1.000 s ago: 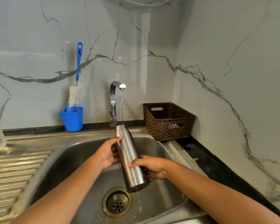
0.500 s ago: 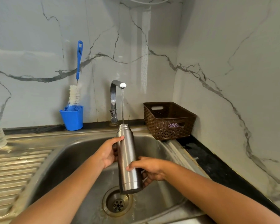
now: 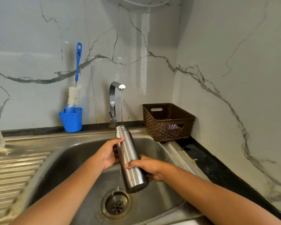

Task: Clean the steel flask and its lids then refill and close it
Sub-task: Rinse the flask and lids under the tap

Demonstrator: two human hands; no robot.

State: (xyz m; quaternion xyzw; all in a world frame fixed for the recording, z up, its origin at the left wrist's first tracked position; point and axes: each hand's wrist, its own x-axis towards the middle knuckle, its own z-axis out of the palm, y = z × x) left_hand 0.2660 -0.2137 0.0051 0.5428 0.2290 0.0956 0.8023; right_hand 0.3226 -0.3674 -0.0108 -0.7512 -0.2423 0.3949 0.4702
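Head view: the flask (image 3: pixel 130 158) has tilted again after standing straighter, its base swinging toward the right hand (image 3: pixel 148 168), which grips it low. The left hand (image 3: pixel 108 155) grips higher. Its mouth stays under the tap (image 3: pixel 114 95) stream, so it is likely still being rinsed.

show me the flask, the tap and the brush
flask (image 3: pixel 127 150), head view, middle of the steel body
tap (image 3: pixel 112 98), head view, upright pipe
brush (image 3: pixel 73 96), head view, white bristles
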